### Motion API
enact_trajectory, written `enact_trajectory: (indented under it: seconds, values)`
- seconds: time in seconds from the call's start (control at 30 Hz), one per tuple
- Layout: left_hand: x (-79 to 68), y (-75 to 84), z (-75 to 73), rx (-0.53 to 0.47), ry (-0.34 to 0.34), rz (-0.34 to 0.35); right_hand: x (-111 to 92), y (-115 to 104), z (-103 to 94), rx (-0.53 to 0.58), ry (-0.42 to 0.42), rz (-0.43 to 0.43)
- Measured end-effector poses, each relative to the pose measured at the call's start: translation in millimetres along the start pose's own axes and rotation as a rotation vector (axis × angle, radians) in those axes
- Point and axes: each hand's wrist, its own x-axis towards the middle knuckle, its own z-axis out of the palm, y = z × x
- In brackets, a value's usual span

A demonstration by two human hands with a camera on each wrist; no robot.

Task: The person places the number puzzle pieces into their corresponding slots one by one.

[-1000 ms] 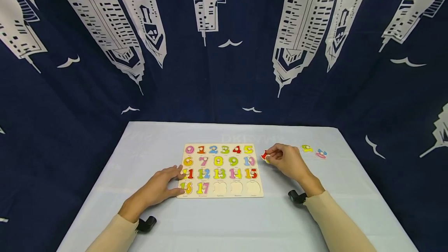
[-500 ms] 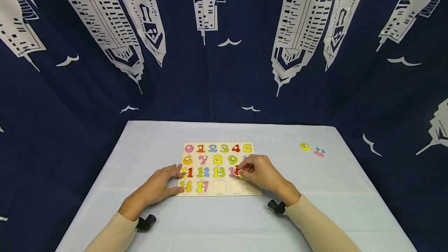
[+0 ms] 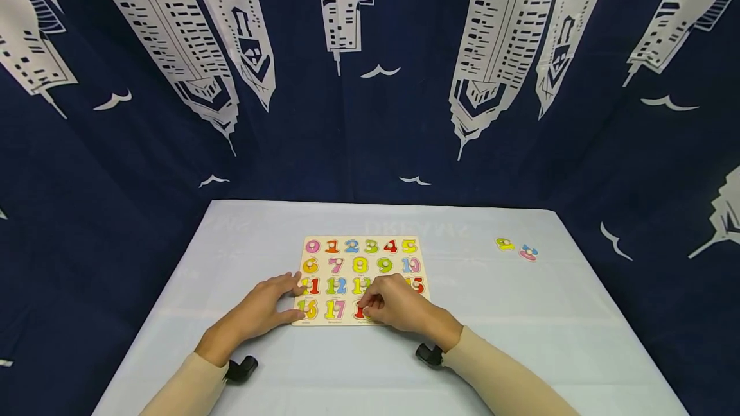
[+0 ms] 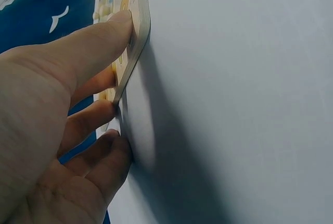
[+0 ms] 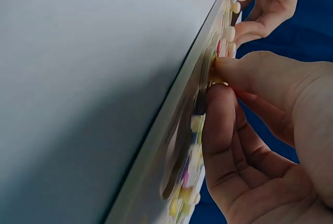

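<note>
A wooden number puzzle board (image 3: 400,255) lies on the white table, filled with coloured number pieces in its upper rows. My left hand (image 3: 263,307) rests at its left edge; in the left wrist view the straight thumb (image 4: 99,39) presses on top near the corner. Over the bottom row, my right hand (image 3: 399,303) pinches a red-and-yellow number piece (image 3: 360,311) between thumb and fingertips. The right wrist view shows that piece (image 5: 206,73) tilted close against the board face. My right hand hides the bottom row's right part.
Two loose number pieces lie at the back right of the table: a yellow-green one (image 3: 505,244) and a pink-and-blue one (image 3: 528,252). Behind the table (image 3: 260,223) hangs a dark blue cloth (image 3: 347,133) with white building prints.
My right hand has carried the red-and-yellow piece leftward from beside the board, across it, to the third place of the bottom row. The left hand has stayed put.
</note>
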Motion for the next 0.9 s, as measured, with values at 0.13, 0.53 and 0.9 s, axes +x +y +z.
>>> enact_trajectory:
  seconds: [0.13, 0.53, 0.9]
  values:
    - [-0.4, -1.0, 0.6, 0.002, 0.003, -0.003, 5, -3, 3.8, 0.001, -0.008, 0.005]
    - [-0.7, -0.4, 0.5, 0.0, 0.009, 0.006, 7, 1, 4.5, 0.001, 0.004, 0.028]
    - [-0.7, 0.3, 0.8, 0.001, 0.012, 0.005, -3, 12, -7.0, 0.088, -0.027, 0.023]
